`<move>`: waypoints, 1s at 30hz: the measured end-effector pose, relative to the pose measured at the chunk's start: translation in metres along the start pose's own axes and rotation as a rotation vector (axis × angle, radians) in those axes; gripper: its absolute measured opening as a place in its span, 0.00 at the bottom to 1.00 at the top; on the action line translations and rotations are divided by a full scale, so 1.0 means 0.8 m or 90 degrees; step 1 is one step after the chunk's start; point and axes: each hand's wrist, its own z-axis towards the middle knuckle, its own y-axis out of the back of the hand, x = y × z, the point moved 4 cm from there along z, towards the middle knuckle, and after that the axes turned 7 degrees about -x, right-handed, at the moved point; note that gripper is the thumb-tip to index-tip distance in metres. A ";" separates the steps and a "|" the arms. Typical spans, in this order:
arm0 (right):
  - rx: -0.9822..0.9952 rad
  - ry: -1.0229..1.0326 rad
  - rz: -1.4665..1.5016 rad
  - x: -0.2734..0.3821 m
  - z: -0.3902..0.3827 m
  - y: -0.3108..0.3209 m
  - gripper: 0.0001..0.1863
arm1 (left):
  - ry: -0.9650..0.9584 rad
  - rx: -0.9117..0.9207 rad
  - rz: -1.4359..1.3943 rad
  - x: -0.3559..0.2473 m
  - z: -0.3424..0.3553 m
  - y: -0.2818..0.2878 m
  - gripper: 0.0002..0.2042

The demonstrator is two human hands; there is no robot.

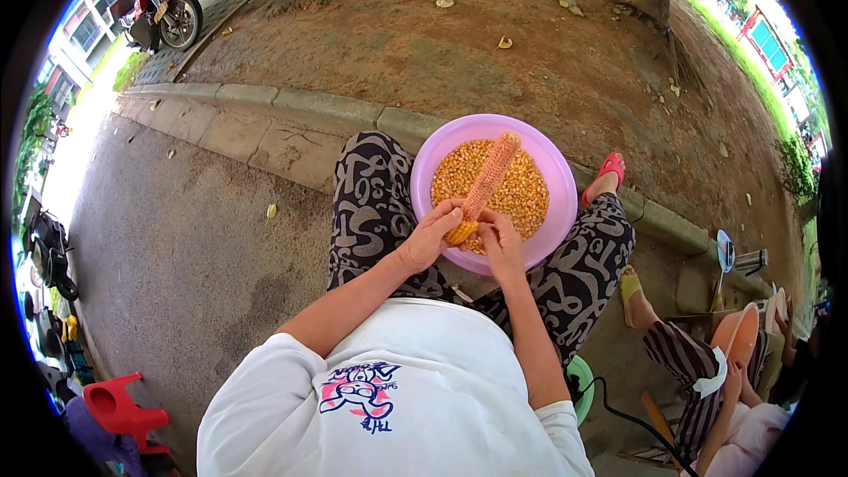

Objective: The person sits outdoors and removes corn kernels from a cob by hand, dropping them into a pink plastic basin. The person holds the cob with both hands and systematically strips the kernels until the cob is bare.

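Note:
Between my hands is a corn cob [491, 178], mostly bare and pinkish, with yellow kernels left only at the end nearest me. My left hand [430, 235] is closed around that near end. The fingers of my right hand [501, 246] press on the kernels at the cob's right side. Below the cob, a pink-lilac basin [558, 178] sits between my legs, holding many loose yellow corn kernels [459, 170]. The cob's far end slants over the kernels toward the basin's far rim.
A stone curb [327, 108] runs beyond my knees, with bare soil past it. At right sits another person with an orange basin [735, 332]. A red plastic stool [124, 408] stands at lower left, a green container [583, 389] by my right hip. A red motorcycle [163, 9] is parked far left.

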 end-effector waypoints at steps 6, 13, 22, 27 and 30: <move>0.028 -0.055 0.125 0.011 -0.003 -0.004 0.10 | -0.025 -0.032 -0.003 -0.003 0.001 -0.003 0.17; 0.020 -0.015 0.080 0.024 -0.002 0.000 0.09 | -0.013 0.008 -0.052 0.000 0.003 -0.003 0.18; 0.012 -0.011 0.081 0.031 -0.001 0.001 0.06 | -0.050 -0.021 0.027 0.005 0.004 0.003 0.19; 0.005 0.022 0.056 0.030 -0.001 0.002 0.05 | -0.001 -0.021 -0.021 0.003 0.002 -0.001 0.20; 0.006 0.039 0.057 0.034 -0.001 0.001 0.05 | 0.003 -0.028 -0.030 0.004 0.003 0.001 0.20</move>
